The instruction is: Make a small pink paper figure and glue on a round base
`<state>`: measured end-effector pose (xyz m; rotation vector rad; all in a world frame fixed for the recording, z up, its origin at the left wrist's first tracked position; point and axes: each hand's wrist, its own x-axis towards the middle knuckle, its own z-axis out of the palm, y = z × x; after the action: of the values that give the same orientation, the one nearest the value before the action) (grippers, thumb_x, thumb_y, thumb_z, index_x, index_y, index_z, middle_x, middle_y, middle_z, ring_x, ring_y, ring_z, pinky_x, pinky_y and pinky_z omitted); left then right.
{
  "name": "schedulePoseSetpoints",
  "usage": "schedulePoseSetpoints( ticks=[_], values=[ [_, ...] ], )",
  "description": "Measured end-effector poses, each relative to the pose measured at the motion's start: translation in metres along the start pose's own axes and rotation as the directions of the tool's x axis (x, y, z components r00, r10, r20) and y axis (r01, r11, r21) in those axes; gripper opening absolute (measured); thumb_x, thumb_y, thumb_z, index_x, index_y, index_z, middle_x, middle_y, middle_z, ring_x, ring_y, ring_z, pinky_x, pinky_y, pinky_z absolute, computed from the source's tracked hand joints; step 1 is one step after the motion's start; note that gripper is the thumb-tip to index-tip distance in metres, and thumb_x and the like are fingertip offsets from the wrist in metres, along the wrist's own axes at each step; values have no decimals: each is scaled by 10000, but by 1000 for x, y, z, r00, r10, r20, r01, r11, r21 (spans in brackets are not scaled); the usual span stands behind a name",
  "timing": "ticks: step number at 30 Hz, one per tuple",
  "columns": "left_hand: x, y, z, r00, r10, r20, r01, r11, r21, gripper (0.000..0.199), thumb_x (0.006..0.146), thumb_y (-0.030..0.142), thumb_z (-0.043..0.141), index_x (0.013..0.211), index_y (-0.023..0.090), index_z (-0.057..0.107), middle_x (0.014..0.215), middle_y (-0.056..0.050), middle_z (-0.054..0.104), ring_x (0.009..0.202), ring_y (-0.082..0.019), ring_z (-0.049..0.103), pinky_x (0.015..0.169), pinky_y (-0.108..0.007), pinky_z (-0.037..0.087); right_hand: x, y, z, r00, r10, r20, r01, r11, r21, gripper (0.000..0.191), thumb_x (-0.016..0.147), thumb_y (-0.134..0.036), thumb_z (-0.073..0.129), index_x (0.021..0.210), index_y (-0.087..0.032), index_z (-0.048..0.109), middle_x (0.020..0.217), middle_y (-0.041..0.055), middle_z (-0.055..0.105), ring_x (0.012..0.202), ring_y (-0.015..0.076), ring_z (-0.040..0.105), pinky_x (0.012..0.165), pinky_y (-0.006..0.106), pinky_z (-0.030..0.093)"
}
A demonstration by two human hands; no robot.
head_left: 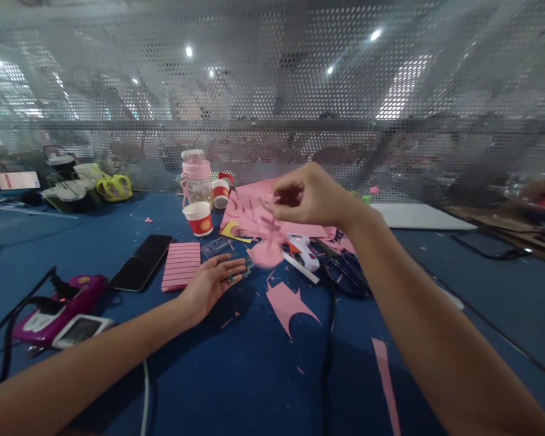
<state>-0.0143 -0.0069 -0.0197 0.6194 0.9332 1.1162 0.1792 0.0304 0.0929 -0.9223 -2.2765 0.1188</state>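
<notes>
My right hand (300, 197) is raised above the middle of the table, its fingers pinched on a pink paper piece (269, 239) that hangs below them and is blurred. My left hand (215, 280) lies palm up on the blue table (254, 375), fingers stretched out and holding nothing, just left of the hanging piece. Beside it on the left is a stack of pink lined paper (180, 265). A white glue gun (305, 253) lies behind the hanging piece, and a pink cut scrap (290, 306) is in front of it.
Two red-and-white paper cups (200, 223) and a pink-lidded bottle (197, 178) stand behind my left hand. A black phone (143, 262) and a purple power strip (59, 306) lie left. A black cable (330, 339) runs towards me. A perforated metal screen (272, 91) rises behind.
</notes>
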Motion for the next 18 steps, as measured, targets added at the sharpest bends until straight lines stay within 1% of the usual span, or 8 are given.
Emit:
schedulePoseSetpoints(
  ticks=[2, 6, 7, 9, 11, 14, 15, 18],
  values=[
    [-1, 0, 1, 1000, 8, 13, -8, 1000, -14, 372, 686, -46, 490, 1032, 86, 533, 859, -126, 697, 811, -206, 673, 853, -337, 488, 0, -1, 0, 999, -35, -9, 35, 997, 62, 377, 739, -346, 541, 453, -191, 352, 465, -40, 281, 492, 81, 267, 472, 259, 227],
    [0, -1, 1, 1000, 8, -14, -7, 1000, 3, 373, 651, -83, 494, 978, 90, 545, 861, -125, 702, 799, -196, 674, 834, -318, 495, -1, -3, -3, 999, -1, -54, -1, 999, -41, 350, 687, -339, 594, 447, -190, 388, 457, -36, 299, 491, 87, 284, 489, 276, 227],
    [0, -1, 1, 1000, 10, -10, -10, 1000, 9, 349, 660, -75, 496, 961, 93, 548, 853, -123, 704, 793, -193, 674, 822, -313, 500, -1, -3, -3, 999, 14, -46, -15, 1000, -21, 342, 692, -350, 590, 454, -190, 403, 457, -34, 305, 489, 90, 293, 488, 277, 230],
    [0, -1, 1, 1000, 19, 16, -19, 1000, 6, 282, 692, -38, 500, 932, 99, 556, 828, -115, 704, 783, -192, 675, 799, -307, 511, -2, -5, -5, 999, 35, -30, -33, 996, 84, 354, 735, -385, 542, 468, -194, 410, 458, -30, 304, 481, 93, 304, 474, 273, 232],
    [-1, -1, 2, 1000, 22, 16, -22, 1000, 9, 272, 703, -29, 493, 928, 109, 556, 820, -102, 704, 782, -187, 676, 790, -299, 518, -2, -4, -5, 999, 42, -34, -36, 988, 151, 370, 755, -397, 519, 470, -196, 396, 459, -31, 291, 473, 89, 299, 458, 266, 226],
    [-3, 2, 5, 999, 5, -43, -3, 999, 37, 341, 680, -79, 470, 948, 120, 536, 838, -91, 706, 787, -166, 680, 769, -263, 527, -1, 1, -3, 999, 29, -46, -25, 997, 77, 360, 695, -338, 594, 455, -190, 370, 465, -41, 271, 471, 74, 275, 453, 259, 213],
    [-4, 2, 6, 999, 3, -50, -1, 999, 41, 335, 682, -84, 468, 942, 117, 533, 828, -91, 706, 772, -162, 681, 750, -251, 531, 0, 2, -3, 999, 26, -37, -23, 997, 70, 350, 688, -315, 599, 455, -188, 372, 466, -43, 275, 470, 71, 273, 452, 258, 213],
    [-6, 4, 7, 999, 9, -39, -8, 999, 36, 258, 709, -60, 484, 899, 104, 544, 765, -89, 700, 716, -158, 681, 701, -238, 538, 0, 4, 0, 999, 32, -25, -27, 985, 168, 321, 740, -300, 539, 476, -185, 398, 465, -39, 315, 461, 72, 295, 446, 253, 231]
  ],
)
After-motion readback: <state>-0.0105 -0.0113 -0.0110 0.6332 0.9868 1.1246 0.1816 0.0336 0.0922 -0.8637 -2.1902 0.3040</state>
